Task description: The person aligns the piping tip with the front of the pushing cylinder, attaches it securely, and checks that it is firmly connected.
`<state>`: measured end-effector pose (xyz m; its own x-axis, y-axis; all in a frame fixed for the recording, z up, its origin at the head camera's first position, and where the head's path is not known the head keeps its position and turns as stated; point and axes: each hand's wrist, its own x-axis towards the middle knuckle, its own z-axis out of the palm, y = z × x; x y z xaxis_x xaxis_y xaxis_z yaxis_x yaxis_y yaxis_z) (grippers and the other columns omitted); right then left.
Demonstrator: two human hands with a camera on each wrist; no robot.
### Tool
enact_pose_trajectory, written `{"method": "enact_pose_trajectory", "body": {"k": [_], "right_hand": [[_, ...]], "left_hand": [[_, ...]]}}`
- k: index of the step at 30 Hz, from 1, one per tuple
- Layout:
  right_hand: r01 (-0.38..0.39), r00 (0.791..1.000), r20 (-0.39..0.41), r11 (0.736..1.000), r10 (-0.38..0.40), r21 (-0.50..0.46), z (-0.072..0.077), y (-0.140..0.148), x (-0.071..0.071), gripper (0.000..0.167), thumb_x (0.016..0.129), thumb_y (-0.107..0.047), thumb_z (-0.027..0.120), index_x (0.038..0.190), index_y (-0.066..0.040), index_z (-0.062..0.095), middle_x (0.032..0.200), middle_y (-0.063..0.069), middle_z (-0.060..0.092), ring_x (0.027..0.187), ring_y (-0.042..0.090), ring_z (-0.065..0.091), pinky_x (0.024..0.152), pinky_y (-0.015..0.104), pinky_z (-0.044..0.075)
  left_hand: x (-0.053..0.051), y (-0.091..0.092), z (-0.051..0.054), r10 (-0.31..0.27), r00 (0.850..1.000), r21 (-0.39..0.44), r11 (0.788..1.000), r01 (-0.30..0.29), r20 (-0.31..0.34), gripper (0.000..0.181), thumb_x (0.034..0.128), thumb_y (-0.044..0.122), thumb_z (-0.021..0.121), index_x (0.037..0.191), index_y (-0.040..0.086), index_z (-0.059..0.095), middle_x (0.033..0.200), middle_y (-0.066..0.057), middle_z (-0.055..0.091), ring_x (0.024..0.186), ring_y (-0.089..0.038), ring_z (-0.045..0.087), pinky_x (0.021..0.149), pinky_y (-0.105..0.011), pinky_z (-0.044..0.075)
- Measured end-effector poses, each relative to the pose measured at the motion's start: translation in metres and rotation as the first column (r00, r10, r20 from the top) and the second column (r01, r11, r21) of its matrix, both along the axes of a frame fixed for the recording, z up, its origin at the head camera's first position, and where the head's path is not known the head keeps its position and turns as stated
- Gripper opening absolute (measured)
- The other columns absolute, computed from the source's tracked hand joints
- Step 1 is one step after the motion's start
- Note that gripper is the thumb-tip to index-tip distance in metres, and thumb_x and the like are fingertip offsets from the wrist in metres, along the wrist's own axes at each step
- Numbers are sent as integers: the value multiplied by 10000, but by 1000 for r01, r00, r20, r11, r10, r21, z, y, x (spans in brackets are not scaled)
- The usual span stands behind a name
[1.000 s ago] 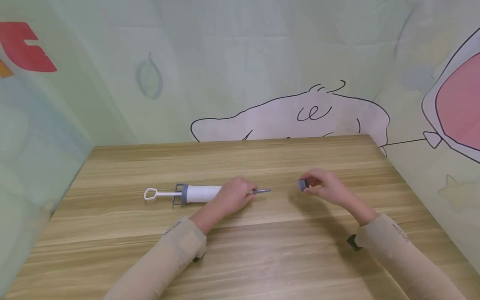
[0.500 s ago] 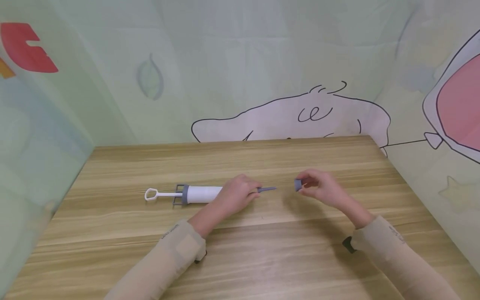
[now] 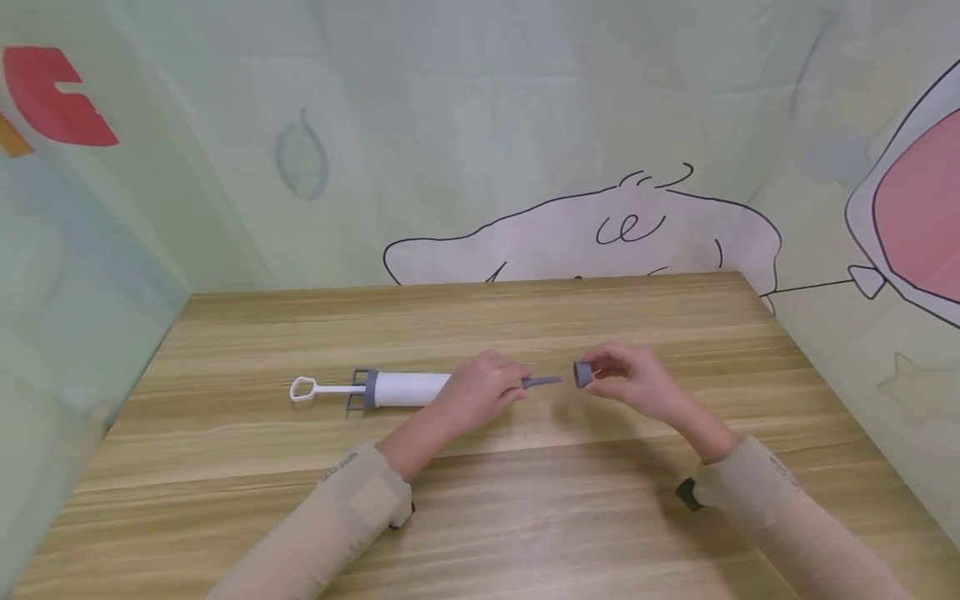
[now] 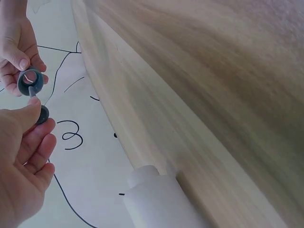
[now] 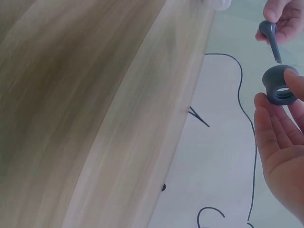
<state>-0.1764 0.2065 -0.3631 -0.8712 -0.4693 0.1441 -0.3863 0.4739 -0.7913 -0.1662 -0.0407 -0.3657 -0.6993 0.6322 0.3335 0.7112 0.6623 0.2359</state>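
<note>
My left hand [image 3: 480, 388] pinches the wide end of a slim grey nozzle [image 3: 543, 382], which points to the right. Facing its tip is a grey threaded ring cap [image 3: 582, 374], pinched between thumb and fingers of my right hand [image 3: 636, 382]. In the left wrist view, the nozzle's tip reaches towards the opening of the ring cap [image 4: 30, 81]; the right wrist view has a small gap between nozzle [image 5: 272, 42] and ring cap. Behind my left hand, a white syringe-like barrel [image 3: 411, 389] lies on the table, its front end hidden from the head view.
From the barrel's grey collar [image 3: 370, 389], with its side grips, a white plunger rod with a loop handle [image 3: 302, 389] extends left. The wood-grain table [image 3: 480, 517] ends at a printed cloth backdrop [image 3: 480, 167].
My right hand has moved left with the ring cap, turning its opening towards the nozzle. My left hand has shifted slightly right with the nozzle. The barrel stays where it was.
</note>
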Motion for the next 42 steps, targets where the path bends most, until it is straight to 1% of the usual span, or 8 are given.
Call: {"method": "enact_pose_trajectory", "body": {"k": [5,11,19,22,26,29,36,42], "right_hand": [[-38,999,-10,999,38,-18,-2,-6,2,282,748,-28,668,1019,-9,590,975,119,632,850,116,612,783,263,508],[-69,997,-29,997,68,-45,-2,-13,4,271,737,-16,673,997,6,597,961,136,635,841,115,612,783,279,509],[-83,997,-5,995,83,-46,-1,-20,7,280,748,-30,668,1015,7,592,966,132,635,851,162,618,778,261,507],[-99,995,-12,994,99,-55,-2,-23,8,280,752,-35,667,1018,9,591,975,136,636,850,150,617,780,268,508],[-111,994,-4,991,111,-70,-2,-26,8,279,756,-44,665,1020,8,592,992,140,635,852,135,613,789,273,506],[-112,993,15,990,114,-81,-2,-29,9,282,757,-44,664,1025,6,591,996,141,633,859,140,615,789,271,505],[-134,989,49,982,142,-132,-4,-36,9,287,765,-40,655,1034,24,579,1006,170,627,892,153,622,797,305,507],[-130,987,69,977,143,-169,-5,-41,10,274,764,-40,657,1019,26,583,1003,179,625,904,132,623,798,339,507]], "left_hand": [[3,3,3,-17,1000,-3,1000,17,-25,213,798,253,631,954,113,665,908,8,683,880,-150,602,761,-251,498],[6,6,7,-33,999,-17,999,33,-25,229,821,273,602,976,114,659,940,1,681,900,-144,604,778,-250,497],[8,7,7,-60,997,14,998,61,-56,232,811,253,620,972,91,663,925,-6,686,875,-148,611,772,-253,497],[8,7,7,-60,997,22,998,61,-47,244,816,264,613,984,94,661,930,-2,686,875,-146,609,766,-253,499],[8,7,7,-49,999,37,998,50,-24,245,815,263,617,989,96,658,928,-4,685,875,-150,606,753,-259,503],[9,6,7,-36,999,43,998,37,-19,241,813,271,617,976,98,659,916,-9,684,857,-147,606,729,-257,505],[11,7,7,34,998,43,998,-36,45,241,816,313,609,957,120,635,938,5,678,855,-126,604,686,-235,507],[11,6,5,39,999,81,996,-42,35,217,789,299,641,917,124,632,905,12,681,827,-121,606,672,-235,505]]}}
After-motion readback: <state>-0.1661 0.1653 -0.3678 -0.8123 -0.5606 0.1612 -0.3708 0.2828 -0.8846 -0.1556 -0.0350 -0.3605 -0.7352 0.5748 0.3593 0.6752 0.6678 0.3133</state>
